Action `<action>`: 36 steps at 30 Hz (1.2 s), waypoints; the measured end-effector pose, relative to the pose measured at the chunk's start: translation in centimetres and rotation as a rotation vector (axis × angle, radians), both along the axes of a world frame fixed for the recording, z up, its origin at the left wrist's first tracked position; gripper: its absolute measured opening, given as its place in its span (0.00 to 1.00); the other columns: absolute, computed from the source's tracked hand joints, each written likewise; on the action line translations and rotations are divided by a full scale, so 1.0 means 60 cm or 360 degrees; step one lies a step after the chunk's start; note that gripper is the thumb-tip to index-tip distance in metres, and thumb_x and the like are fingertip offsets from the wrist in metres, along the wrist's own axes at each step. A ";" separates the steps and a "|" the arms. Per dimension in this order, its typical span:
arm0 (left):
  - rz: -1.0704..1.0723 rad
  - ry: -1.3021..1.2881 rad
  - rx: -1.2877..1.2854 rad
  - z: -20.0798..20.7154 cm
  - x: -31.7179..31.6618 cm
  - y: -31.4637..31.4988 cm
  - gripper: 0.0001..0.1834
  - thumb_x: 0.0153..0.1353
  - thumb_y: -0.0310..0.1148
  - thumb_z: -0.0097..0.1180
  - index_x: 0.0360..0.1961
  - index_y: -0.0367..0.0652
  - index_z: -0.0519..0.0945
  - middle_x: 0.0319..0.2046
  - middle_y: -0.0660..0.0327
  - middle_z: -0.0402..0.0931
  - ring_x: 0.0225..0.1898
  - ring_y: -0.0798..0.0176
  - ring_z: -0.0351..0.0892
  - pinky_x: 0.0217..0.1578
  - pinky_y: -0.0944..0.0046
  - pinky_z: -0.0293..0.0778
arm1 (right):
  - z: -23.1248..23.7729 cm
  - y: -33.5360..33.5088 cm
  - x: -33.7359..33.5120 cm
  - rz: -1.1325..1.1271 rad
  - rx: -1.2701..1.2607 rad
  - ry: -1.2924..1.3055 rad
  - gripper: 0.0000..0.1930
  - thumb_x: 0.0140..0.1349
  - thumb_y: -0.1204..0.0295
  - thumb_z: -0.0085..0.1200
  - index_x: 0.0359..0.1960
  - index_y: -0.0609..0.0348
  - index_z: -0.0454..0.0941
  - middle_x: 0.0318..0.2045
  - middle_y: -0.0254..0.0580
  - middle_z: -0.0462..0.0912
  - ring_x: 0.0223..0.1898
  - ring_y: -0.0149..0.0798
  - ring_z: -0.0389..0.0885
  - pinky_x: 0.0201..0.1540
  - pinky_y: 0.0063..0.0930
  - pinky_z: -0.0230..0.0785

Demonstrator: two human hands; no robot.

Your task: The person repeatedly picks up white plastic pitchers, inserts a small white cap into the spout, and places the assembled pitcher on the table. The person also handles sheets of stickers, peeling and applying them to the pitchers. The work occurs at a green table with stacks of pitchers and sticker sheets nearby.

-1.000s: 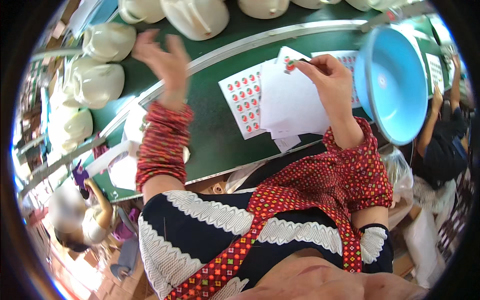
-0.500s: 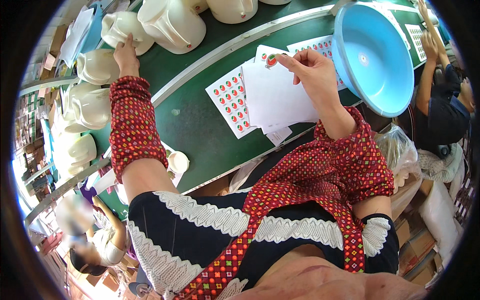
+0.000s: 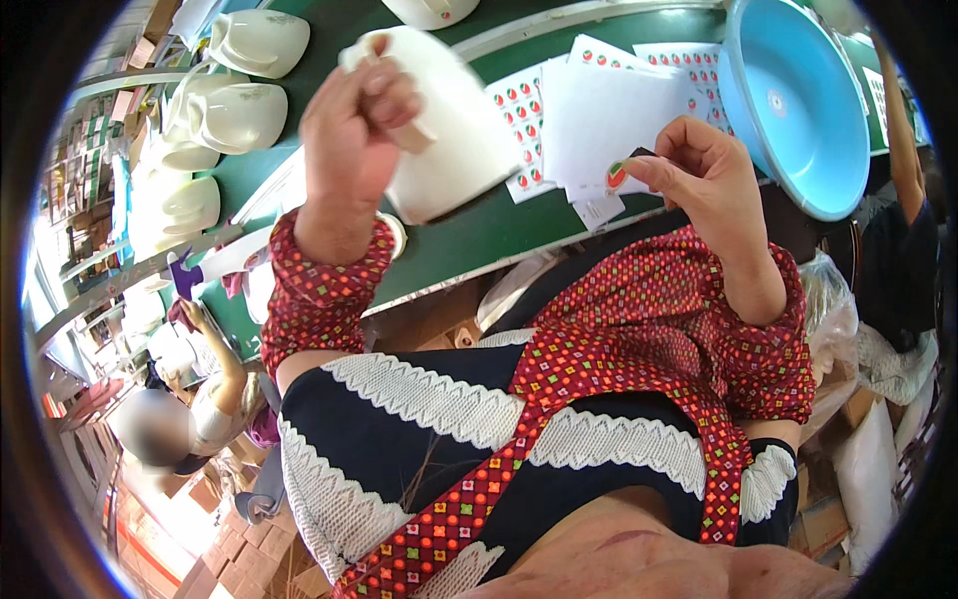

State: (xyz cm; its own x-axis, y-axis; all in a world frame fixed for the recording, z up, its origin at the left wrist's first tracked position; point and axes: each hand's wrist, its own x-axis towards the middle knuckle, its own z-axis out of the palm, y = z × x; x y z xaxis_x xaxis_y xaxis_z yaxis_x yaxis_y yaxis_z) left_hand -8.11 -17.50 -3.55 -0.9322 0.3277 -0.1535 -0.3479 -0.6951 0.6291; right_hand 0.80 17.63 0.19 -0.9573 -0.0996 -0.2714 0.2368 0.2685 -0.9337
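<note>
A cream-white kettle-like jug [image 3: 461, 125], slightly smeared by motion, hangs tilted over the near part of the green bench. My left hand [image 3: 349, 140] is closed round its handle. Between thumb and forefinger of my right hand [image 3: 711, 175] is a small oval red-and-green sticker [image 3: 617, 177]; something dark shows just behind the pinch. Below and beyond that hand lie white sheets [image 3: 609, 110]. Sheets with rows of the same stickers [image 3: 521, 105] stick out at their left and right.
A large light-blue basin [image 3: 793, 110] stands to the right. Several more jugs [image 3: 239, 115] line the far left, across a metal rail [image 3: 539, 25]. A small round white container [image 3: 395, 236] sits behind the lifted jug. Other people work at far left and right.
My left hand has gone from a jug at the back to nearer my body, now holding a jug in the air. The right hand has drawn back and lower with the sticker.
</note>
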 end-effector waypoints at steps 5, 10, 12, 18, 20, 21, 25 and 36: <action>-0.0399 -0.0322 0.0335 -0.021 0.030 0.181 0.11 0.82 0.27 0.43 0.58 0.33 0.68 0.31 0.66 0.65 0.29 0.69 0.62 0.34 0.65 0.63 | 0.015 0.031 0.043 0.0058 0.0125 -0.0159 0.17 0.64 0.65 0.78 0.33 0.66 0.84 0.21 0.21 0.74 0.24 0.15 0.65 0.26 0.16 0.53; -0.0615 -0.0460 0.0315 -0.021 0.048 0.320 0.09 0.81 0.27 0.43 0.57 0.34 0.66 0.35 0.61 0.68 0.31 0.66 0.64 0.35 0.63 0.65 | 0.030 0.084 0.092 -0.0059 0.0320 -0.0260 0.16 0.63 0.67 0.78 0.33 0.66 0.83 0.23 0.21 0.74 0.26 0.15 0.66 0.27 0.16 0.55; -0.0667 -0.0542 0.0285 -0.029 0.061 0.360 0.09 0.81 0.27 0.43 0.56 0.34 0.66 0.35 0.61 0.68 0.31 0.66 0.64 0.34 0.63 0.65 | 0.028 0.095 0.109 -0.0124 0.0418 -0.0283 0.15 0.63 0.68 0.78 0.33 0.65 0.82 0.23 0.21 0.75 0.27 0.15 0.66 0.28 0.15 0.55; -0.0786 -0.0633 -0.0047 -0.031 0.100 0.413 0.13 0.84 0.28 0.37 0.61 0.32 0.66 0.34 0.65 0.66 0.30 0.69 0.61 0.35 0.66 0.64 | -0.004 0.105 0.144 -0.0177 0.0580 -0.0279 0.26 0.58 0.53 0.80 0.30 0.68 0.85 0.17 0.34 0.75 0.22 0.23 0.71 0.25 0.24 0.63; -0.0742 -0.0644 -0.0043 -0.033 0.099 0.415 0.13 0.84 0.27 0.38 0.62 0.32 0.66 0.34 0.65 0.66 0.30 0.69 0.61 0.35 0.66 0.64 | -0.011 0.103 0.146 -0.0175 0.0643 -0.0272 0.26 0.57 0.53 0.80 0.31 0.68 0.86 0.18 0.37 0.78 0.22 0.25 0.74 0.26 0.25 0.66; -0.0718 -0.0649 -0.0041 -0.032 0.099 0.415 0.13 0.84 0.27 0.38 0.62 0.32 0.66 0.34 0.64 0.66 0.30 0.69 0.62 0.35 0.66 0.64 | -0.017 0.100 0.148 -0.0195 0.0653 -0.0268 0.26 0.57 0.53 0.80 0.31 0.68 0.86 0.19 0.39 0.80 0.22 0.26 0.75 0.27 0.26 0.68; -0.0702 -0.0616 -0.0057 -0.029 0.102 0.409 0.13 0.84 0.28 0.39 0.62 0.31 0.66 0.34 0.64 0.67 0.30 0.69 0.62 0.35 0.66 0.65 | -0.024 0.093 0.149 -0.0200 0.0673 -0.0333 0.26 0.56 0.54 0.80 0.32 0.69 0.86 0.21 0.42 0.83 0.23 0.28 0.79 0.29 0.27 0.72; -0.0706 -0.0574 -0.0113 -0.025 0.108 0.413 0.14 0.85 0.28 0.39 0.62 0.31 0.66 0.35 0.63 0.67 0.30 0.69 0.63 0.36 0.65 0.65 | -0.018 0.083 0.144 -0.0160 0.0829 -0.0366 0.26 0.54 0.51 0.80 0.32 0.67 0.87 0.22 0.47 0.84 0.24 0.36 0.85 0.31 0.32 0.76</action>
